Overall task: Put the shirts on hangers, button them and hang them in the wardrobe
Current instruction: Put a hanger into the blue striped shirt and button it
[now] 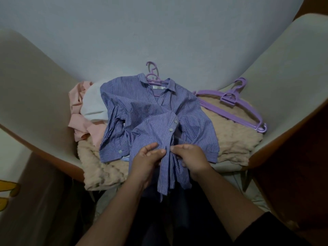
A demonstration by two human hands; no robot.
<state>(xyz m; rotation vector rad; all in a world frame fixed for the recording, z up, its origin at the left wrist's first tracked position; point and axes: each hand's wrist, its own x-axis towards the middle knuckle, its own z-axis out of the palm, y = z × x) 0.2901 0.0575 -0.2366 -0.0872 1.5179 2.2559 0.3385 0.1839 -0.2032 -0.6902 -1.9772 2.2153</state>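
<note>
both hands down at the lower front of the blue striped shirt [152, 110], spread flat on the beige fluffy blanket [237, 139] with a purple hanger [153, 75] poking out of the collar. left hand [147, 160] pinching the button edge between thumb and curled fingers, right hand [190, 158] curled tight round the opposite edge, thumbs nearly meeting. two buttons visible higher up the front. pink shirt [79, 119] and white shirt [94, 102] heaped on the left, spare purple hangers [236, 107] stacked on the right
</note>
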